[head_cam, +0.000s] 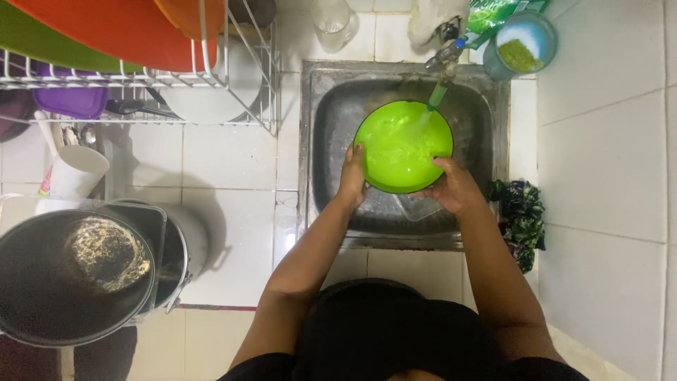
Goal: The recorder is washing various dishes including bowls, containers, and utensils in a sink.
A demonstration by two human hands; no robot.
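From the head camera, a green printed packet lies at the top edge behind the sink, partly cut off by the frame, with a round light-blue tub of green and white paste just right of it. A dark patterned cloth is bunched on the white tiled surface at the sink's right rim. The bright green bowl sits over the steel sink, under the tap, whose green spout runs water into it. The left hand grips the bowl's left rim, fingers clamped on it; the right hand holds the lower right rim, fingers curled around it. A clear glass stands behind the sink. To the left, a wire dish rack holds orange and green plates, a purple container and a white plate. A white cup and two dark lidded pots stand below it.
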